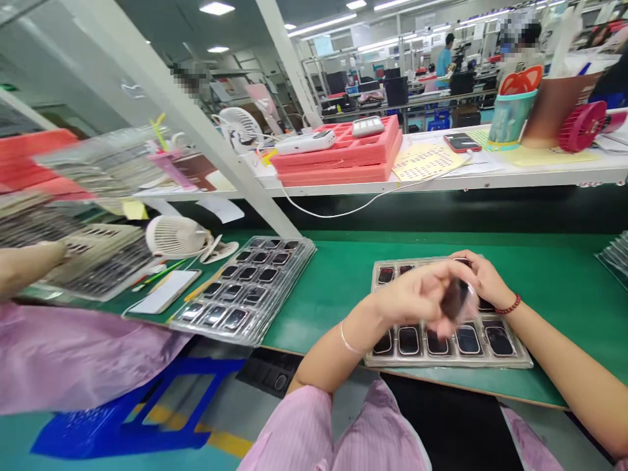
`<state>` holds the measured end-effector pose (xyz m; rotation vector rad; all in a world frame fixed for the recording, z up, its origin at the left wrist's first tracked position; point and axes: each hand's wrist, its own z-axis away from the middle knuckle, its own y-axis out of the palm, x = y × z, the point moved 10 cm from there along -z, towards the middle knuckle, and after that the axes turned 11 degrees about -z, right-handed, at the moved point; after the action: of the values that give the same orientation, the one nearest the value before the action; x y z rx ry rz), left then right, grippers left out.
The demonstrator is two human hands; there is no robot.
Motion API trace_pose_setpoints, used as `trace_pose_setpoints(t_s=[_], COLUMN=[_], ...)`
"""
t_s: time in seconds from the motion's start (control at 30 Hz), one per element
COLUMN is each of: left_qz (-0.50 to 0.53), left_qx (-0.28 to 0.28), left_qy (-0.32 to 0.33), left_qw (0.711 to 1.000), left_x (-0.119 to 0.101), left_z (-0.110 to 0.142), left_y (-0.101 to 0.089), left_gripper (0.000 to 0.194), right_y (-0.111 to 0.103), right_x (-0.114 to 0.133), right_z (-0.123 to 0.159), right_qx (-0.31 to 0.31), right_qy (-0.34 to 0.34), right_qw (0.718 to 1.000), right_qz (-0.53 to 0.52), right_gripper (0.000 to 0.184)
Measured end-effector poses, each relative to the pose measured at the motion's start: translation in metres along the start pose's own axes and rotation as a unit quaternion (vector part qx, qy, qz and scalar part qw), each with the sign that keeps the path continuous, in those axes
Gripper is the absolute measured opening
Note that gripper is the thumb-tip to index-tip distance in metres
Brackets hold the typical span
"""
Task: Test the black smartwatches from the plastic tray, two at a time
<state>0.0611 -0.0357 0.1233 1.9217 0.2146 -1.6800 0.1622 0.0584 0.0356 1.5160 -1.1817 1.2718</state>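
Bright ceiling lights (pixel 216 8); blurred, stretched left edge

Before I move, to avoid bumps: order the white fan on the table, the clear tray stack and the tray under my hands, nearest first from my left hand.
1. Tray, under the left hand
2. Tray stack, to the left
3. White fan, farther left, past it

Could make out the dark piece (pixel 456 299) in the left hand (pixel 424 297) only as a blur. Lost the middle cells of the tray (pixel 449 362) behind the hands, with some fingers of the right hand (pixel 485 281). Met clear trays (pixel 616 260) cut off at the right edge, a co-worker's blurred arm (pixel 29 267) at the left.
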Motion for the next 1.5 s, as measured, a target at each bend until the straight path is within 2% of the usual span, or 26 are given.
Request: trace_pose_setpoints(t_s=[0.07,0.13,0.17,0.23,0.3,0.37,0.47,0.53,0.63,0.7,0.77,0.9,1.0,1.1,1.17,1.23,1.33,1.4,1.5], left_qz=[0.035,0.062,0.067,0.061,0.047,0.018,-0.052,-0.081,-0.109,-0.126,-0.143,-0.168,-0.186,-0.212,-0.221,-0.223,-0.220,-0.221,-0.232], left_qx=[0.124,0.204,0.214,0.188,0.130,0.061,-0.093,-0.184,-0.237,-0.245,-0.253,-0.278,-0.303,-0.323,-0.326,-0.323,-0.312,-0.302,-0.295], left_qy=[-0.037,-0.051,-0.052,-0.038,-0.009,0.036,0.102,0.085,0.004,-0.032,-0.046,-0.042,-0.022,0.014,0.023,0.023,0.012,0.010,0.015], left_qw=[0.991,0.976,0.973,0.979,0.990,0.997,0.989,0.976,0.965,0.961,0.956,0.945,0.934,0.922,0.919,0.919,0.924,0.927,0.927], left_x=[-0.008,-0.016,-0.017,-0.019,-0.021,-0.026,-0.033,-0.022,0.018,0.042,0.057,0.061,0.052,0.043,0.042,0.043,0.046,0.047,0.048], left_z=[0.020,0.037,0.043,0.047,0.046,0.040,0.022,0.006,-0.018,-0.028,-0.032,-0.029,-0.025,-0.023,-0.022,-0.022,-0.022,-0.022,-0.021], left_y=[0.056,0.093,0.101,0.101,0.082,0.052,-0.014,-0.054,-0.088,-0.100,-0.106,-0.112,-0.114,-0.115,-0.115,-0.115,-0.115,-0.114,-0.114], left_gripper=[0.046,0.037,0.034,0.031,0.032,0.036,0.046,0.052,0.055,0.054,0.054,0.054,0.039,0.030,0.035,0.040,0.044,0.042,0.034], right_y=[-0.002,-0.002,-0.002,0.000,0.007,0.023,0.064,0.091,0.110,0.113,0.112,0.111,0.088,0.038,0.013,-0.003,-0.009,-0.009,-0.010], right_x=[-0.007,-0.012,-0.012,-0.004,0.019,0.057,0.122,0.149,0.163,0.166,0.168,0.163,0.144,0.098,0.060,0.031,0.012,0.009,0.007], right_z=[-0.001,-0.003,-0.004,-0.002,0.005,0.022,0.062,0.091,0.119,0.128,0.133,0.129,0.096,0.047,0.025,0.013,0.012,0.014,0.013], right_qx=[0.002,0.005,0.007,0.008,0.017,0.057,0.167,0.229,0.236,0.221,0.210,0.224,0.200,0.078,0.021,-0.006,-0.004,0.004,0.000], right_qy=[0.022,0.049,0.059,0.074,0.080,0.075,0.060,0.091,0.143,0.157,0.161,0.157,0.096,0.042,0.054,0.066,0.064,0.059,0.057], right_qw=[0.999,0.995,0.991,0.977,0.961,0.949,0.933,0.918,0.914,0.921,0.924,0.913,0.927,0.969,0.983,0.989,0.992,0.993,0.995], right_qz=[-0.025,-0.084,-0.123,-0.202,-0.263,-0.303,-0.313,-0.311,-0.297,-0.281,-0.277,-0.304,-0.301,-0.231,-0.172,-0.130,-0.110,-0.104,-0.080], right_gripper=[0.029,0.035,0.038,0.040,0.038,0.034,0.036,0.041,0.051,0.057,0.060,0.058,0.046,0.037,0.043,0.043,0.044,0.045,0.037])
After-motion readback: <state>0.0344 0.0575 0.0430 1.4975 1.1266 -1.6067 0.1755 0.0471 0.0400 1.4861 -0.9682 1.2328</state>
